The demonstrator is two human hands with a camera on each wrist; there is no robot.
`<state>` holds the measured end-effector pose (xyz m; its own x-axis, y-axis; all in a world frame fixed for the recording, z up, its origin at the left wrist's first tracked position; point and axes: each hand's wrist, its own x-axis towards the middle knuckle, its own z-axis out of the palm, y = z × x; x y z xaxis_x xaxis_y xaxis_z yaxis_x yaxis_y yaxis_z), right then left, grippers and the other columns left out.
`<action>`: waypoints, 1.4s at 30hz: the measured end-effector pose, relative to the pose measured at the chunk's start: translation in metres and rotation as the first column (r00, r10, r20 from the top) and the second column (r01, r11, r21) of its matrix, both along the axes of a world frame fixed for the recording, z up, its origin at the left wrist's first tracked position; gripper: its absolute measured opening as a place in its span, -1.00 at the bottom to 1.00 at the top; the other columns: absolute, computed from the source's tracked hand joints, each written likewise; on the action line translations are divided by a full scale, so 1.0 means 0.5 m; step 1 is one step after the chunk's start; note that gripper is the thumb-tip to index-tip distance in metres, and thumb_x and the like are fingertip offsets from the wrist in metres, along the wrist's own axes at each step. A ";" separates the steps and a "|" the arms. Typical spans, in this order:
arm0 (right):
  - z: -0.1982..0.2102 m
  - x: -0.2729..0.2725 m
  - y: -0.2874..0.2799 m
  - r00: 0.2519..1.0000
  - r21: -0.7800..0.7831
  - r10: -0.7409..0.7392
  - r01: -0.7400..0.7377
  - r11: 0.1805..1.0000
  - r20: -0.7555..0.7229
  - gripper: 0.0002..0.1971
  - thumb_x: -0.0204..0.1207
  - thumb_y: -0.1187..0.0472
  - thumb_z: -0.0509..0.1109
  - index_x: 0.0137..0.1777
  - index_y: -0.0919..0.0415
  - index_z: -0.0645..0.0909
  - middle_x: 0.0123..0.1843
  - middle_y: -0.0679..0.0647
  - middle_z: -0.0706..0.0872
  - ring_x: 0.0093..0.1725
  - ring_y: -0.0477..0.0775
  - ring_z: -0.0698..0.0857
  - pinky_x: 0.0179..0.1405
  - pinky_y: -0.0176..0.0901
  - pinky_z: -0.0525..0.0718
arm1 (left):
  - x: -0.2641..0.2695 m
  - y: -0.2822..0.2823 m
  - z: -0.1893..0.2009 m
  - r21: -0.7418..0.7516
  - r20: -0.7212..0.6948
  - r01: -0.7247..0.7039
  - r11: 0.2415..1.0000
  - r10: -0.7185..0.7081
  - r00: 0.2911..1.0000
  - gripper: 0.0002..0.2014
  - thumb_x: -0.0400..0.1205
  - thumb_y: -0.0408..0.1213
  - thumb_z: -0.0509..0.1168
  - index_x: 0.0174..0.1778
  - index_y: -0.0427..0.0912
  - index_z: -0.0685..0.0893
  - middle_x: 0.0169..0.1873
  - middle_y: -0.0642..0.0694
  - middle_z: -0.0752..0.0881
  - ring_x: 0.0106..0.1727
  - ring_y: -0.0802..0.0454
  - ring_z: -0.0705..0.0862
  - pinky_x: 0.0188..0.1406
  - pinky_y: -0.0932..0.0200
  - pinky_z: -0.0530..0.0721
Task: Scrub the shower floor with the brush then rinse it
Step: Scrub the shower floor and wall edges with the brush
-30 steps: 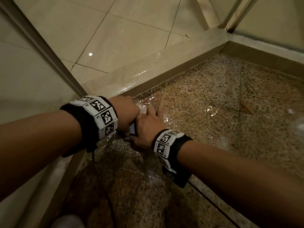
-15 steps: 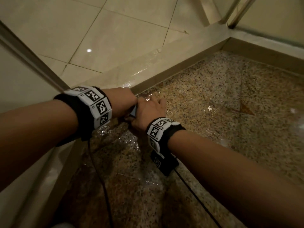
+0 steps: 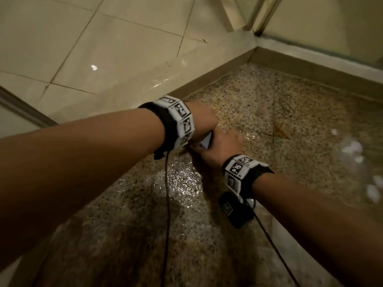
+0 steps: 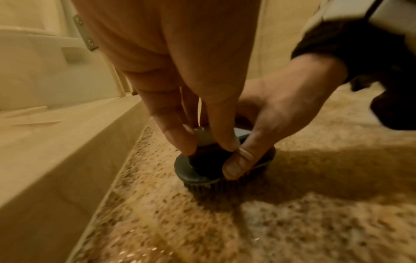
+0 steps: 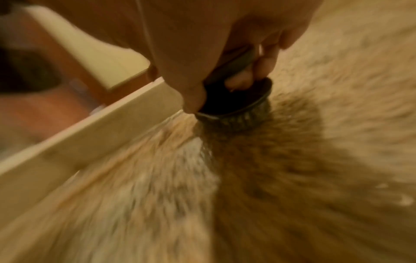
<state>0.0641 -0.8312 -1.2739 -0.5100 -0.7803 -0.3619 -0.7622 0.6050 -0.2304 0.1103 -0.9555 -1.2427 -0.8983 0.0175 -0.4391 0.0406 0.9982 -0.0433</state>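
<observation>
A round dark brush (image 4: pixel 198 175) stands bristles-down on the wet speckled shower floor (image 3: pixel 269 112), close to the low curb. My left hand (image 3: pixel 204 119) pinches the brush's top knob with its fingertips (image 4: pixel 225 140). My right hand (image 3: pixel 224 146) grips the same brush from the other side, its thumb (image 4: pixel 238 163) pressed on the base. In the head view only a pale sliver of the brush (image 3: pixel 206 141) shows between the hands. The right wrist view is blurred but shows the brush (image 5: pixel 236 106) under my curled fingers.
A beige curb (image 3: pixel 145 79) runs along the left of the floor, with tiled bathroom floor (image 3: pixel 124 38) beyond. A glass door frame (image 3: pixel 257 15) meets the far corner. White foam patches (image 3: pixel 352 148) lie at the right. Sensor cables hang from both wrists.
Both hands have slid the brush forward and rightward along the curb, further into the shower floor. The grip on the brush is unchanged.
</observation>
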 end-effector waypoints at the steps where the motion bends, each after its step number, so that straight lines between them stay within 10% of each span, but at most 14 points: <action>1: 0.004 0.006 0.018 0.998 0.032 0.064 -0.063 0.997 -0.002 -0.39 0.44 -0.45 0.23 0.27 0.00 0.47 0.17 0.13 0.69 0.28 0.26 0.53 0.34 0.18 0.28 | 0.015 0.014 0.007 0.022 0.013 -0.016 1.000 0.016 1.000 -0.82 0.44 -0.16 0.42 -0.21 -0.21 0.72 -0.31 -0.12 0.71 -0.27 -0.12 0.68 -0.29 0.13 0.62; 8: 0.020 0.104 0.086 0.888 0.141 0.456 -0.459 0.877 0.054 -0.52 0.50 -0.40 0.20 -0.01 0.03 0.54 0.02 0.12 0.72 0.21 0.23 0.49 0.32 0.15 0.26 | 0.143 0.098 0.013 0.155 0.256 -0.133 0.979 0.090 0.962 -0.63 0.42 0.15 0.45 -0.30 -0.11 0.63 -0.45 0.01 0.57 -0.37 0.01 0.54 -0.28 0.20 0.54; 13: 0.024 0.076 0.015 0.971 0.127 0.240 -0.238 0.963 0.005 -0.52 0.52 -0.29 0.25 0.28 -0.01 0.50 0.21 0.00 0.66 0.41 0.22 0.40 0.42 0.23 0.19 | 0.130 0.060 0.013 0.074 0.089 -0.170 0.983 0.163 0.983 -0.65 0.57 0.09 0.28 0.01 -0.15 0.61 -0.07 -0.14 0.70 -0.22 -0.07 0.62 -0.22 0.16 0.60; 16: 0.044 0.061 -0.019 0.975 0.129 0.218 -0.212 0.969 -0.036 -0.54 0.54 -0.26 0.25 0.33 -0.03 0.55 0.33 -0.01 0.62 0.48 0.25 0.32 0.46 0.22 0.16 | 0.104 0.048 0.037 0.057 0.023 -0.123 0.991 0.121 0.992 -0.74 0.60 -0.07 0.27 0.00 -0.19 0.68 -0.21 -0.10 0.68 -0.25 -0.07 0.58 -0.23 0.19 0.52; 22: 0.015 0.111 0.067 0.901 0.188 0.429 -0.434 0.881 0.069 -0.55 0.41 -0.26 0.39 0.15 0.01 0.48 0.09 0.01 0.69 0.25 0.19 0.45 0.30 0.17 0.27 | 0.182 0.093 0.005 0.120 0.277 -0.217 0.969 0.177 0.944 -0.56 0.43 0.31 0.35 -0.34 -0.02 0.51 -0.41 0.00 0.57 -0.32 -0.03 0.58 -0.24 0.14 0.62; 27: 0.039 0.078 -0.025 0.953 0.245 0.302 -0.291 0.925 -0.007 -0.52 0.51 -0.27 0.32 0.30 0.01 0.56 0.35 0.01 0.62 0.51 0.26 0.26 0.50 0.25 0.13 | 0.125 0.046 0.038 -0.048 0.006 -0.167 0.985 0.167 0.986 -0.67 0.52 0.17 0.27 -0.21 -0.06 0.59 -0.24 -0.06 0.71 -0.14 -0.08 0.67 -0.17 0.13 0.59; 32: 0.019 0.117 0.049 0.894 0.239 0.447 -0.442 0.864 0.037 -0.49 0.35 -0.27 0.46 0.21 -0.02 0.56 0.14 0.00 0.68 0.29 0.17 0.44 0.33 0.19 0.23 | 0.146 0.078 0.007 0.042 0.359 -0.207 0.977 0.179 0.916 -0.58 0.19 0.11 0.59 -0.16 0.04 0.65 -0.39 0.07 0.59 -0.27 0.01 0.63 -0.16 0.14 0.67; 37: 0.040 0.083 -0.029 0.961 0.332 0.276 -0.262 0.906 0.007 -0.38 0.45 -0.36 0.35 0.44 -0.08 0.53 0.46 0.04 0.56 0.63 0.30 0.13 0.57 0.30 -0.05 | 0.101 0.034 0.020 -0.083 0.145 -0.190 0.978 0.200 0.969 -0.57 0.15 0.08 0.59 -0.19 -0.03 0.69 -0.37 0.00 0.72 -0.28 -0.04 0.71 -0.15 0.09 0.74; 42: 0.038 0.100 0.021 0.901 0.352 0.429 -0.422 0.835 0.063 -0.59 0.45 -0.16 0.44 0.21 0.01 0.57 0.18 0.06 0.67 0.35 0.20 0.43 0.41 0.20 0.22 | 0.133 0.067 -0.017 0.103 0.286 -0.285 0.953 0.246 0.926 -0.50 0.11 0.28 0.57 -0.40 0.00 0.55 -0.51 0.13 0.56 -0.35 0.05 0.66 -0.28 0.23 0.59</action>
<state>0.1142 -0.8205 -1.2547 -0.1659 -0.7461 -0.6448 -0.9648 0.2580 -0.0503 0.1766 -0.9219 -1.2513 -0.7284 -0.1261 -0.6734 -0.2358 0.9690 0.0737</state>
